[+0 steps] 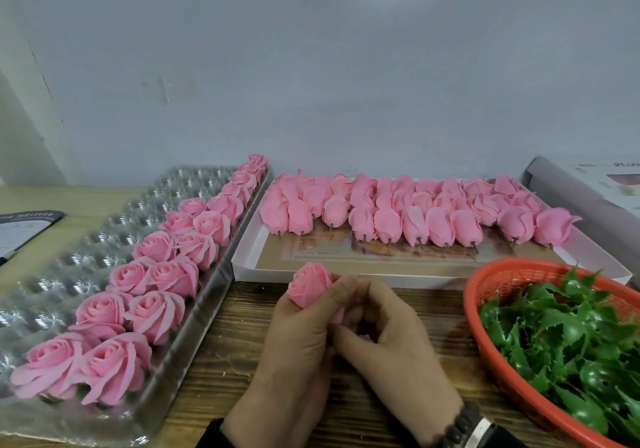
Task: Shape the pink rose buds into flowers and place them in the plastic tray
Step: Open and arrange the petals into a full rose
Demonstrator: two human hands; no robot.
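Note:
My left hand (294,354) grips a pink rose bud (308,283) in the middle of the wooden table, its head sticking up above my fingers. My right hand (388,343) meets it from the right, fingers curled and pinching the bud's lower petals at its base. To the left lies the clear plastic tray (86,240) with two rows of shaped pink roses (166,274) along its right side. Behind my hands, a flat white box (249,250) holds several closed pink buds (415,208) lying in rows.
An orange mesh basket (485,285) full of green plastic calyx leaves (571,337) sits at the right. A dark-edged paper pad (24,226) lies at the far left, a printed box lid (588,188) at the far right. A grey wall stands behind the table.

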